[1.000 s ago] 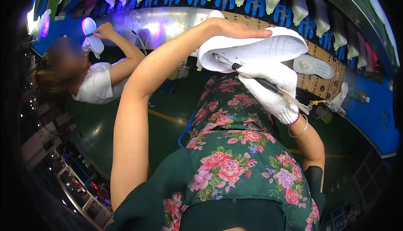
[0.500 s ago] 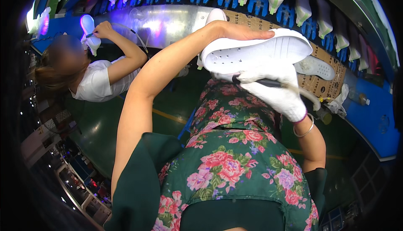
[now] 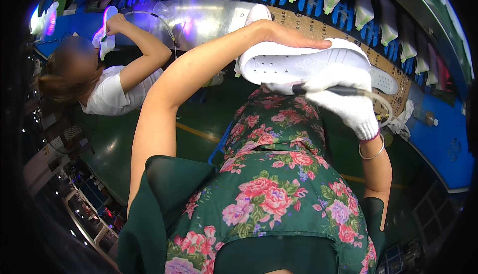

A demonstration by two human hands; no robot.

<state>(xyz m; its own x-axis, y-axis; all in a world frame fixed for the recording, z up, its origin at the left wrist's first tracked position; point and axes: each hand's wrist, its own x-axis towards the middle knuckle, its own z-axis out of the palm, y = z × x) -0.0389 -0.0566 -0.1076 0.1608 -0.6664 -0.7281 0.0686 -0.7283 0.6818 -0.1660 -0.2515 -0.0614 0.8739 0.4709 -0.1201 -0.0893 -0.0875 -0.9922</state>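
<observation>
White shoe (image 3: 269, 67) is held out in front of the wearer's body, tilted so that its inside, dotted with small holes, faces the camera. The bare left hand (image 3: 291, 36) lies over its upper edge, gripping the rim, thumb or finger stretched along it; how the hidden fingers bend I cannot tell. The right hand, in a white knit glove (image 3: 343, 87), is closed round the dark handle of a brush (image 3: 300, 89), whose tip meets the shoe's lower edge. A pale hose (image 3: 388, 107) curves beside the wrist.

Behind, brown cardboard (image 3: 282, 19) bears dark printed capitals in rows, partly covered by the shoe and arm. Faint raised marks inside the shoe are too small to read. A grey perforated sole (image 3: 384, 81) lies on the cardboard. At left, a co-worker (image 3: 112, 92) holds another pale shoe (image 3: 107, 45).
</observation>
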